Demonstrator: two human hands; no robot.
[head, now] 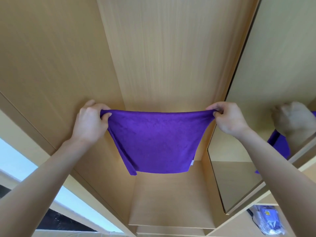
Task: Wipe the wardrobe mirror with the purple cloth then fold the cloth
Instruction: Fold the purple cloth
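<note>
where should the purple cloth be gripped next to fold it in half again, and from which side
Probably the two bottom corners of the purple cloth, reached from below. It hangs doubled from its top edge, pinched at each end by the left hand and right hand, so the lower hem swings free. One hand would have to let go of its top corner first, or the top could be lowered to meet the hem.

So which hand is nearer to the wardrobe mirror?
Right. The right hand grips the purple cloth just beside the mirror; the left hand holds the far corner.
</note>
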